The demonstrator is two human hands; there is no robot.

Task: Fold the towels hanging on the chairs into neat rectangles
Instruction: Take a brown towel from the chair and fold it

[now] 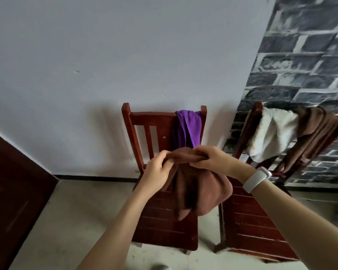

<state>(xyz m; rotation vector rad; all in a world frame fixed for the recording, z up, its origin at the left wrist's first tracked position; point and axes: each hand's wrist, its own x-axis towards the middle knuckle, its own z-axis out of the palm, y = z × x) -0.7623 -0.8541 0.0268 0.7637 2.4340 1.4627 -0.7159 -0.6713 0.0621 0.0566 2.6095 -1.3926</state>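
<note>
Gripping a bunched brown towel along its top edge, both hands are holding it up over the seat of the left chair. The left hand is pinching the cloth at its left end, the right hand is clenching it just beside, and the rest is sagging in loose folds below. A purple towel is hanging on that chair's back. A white towel and another brown cloth are draping the right chair.
</note>
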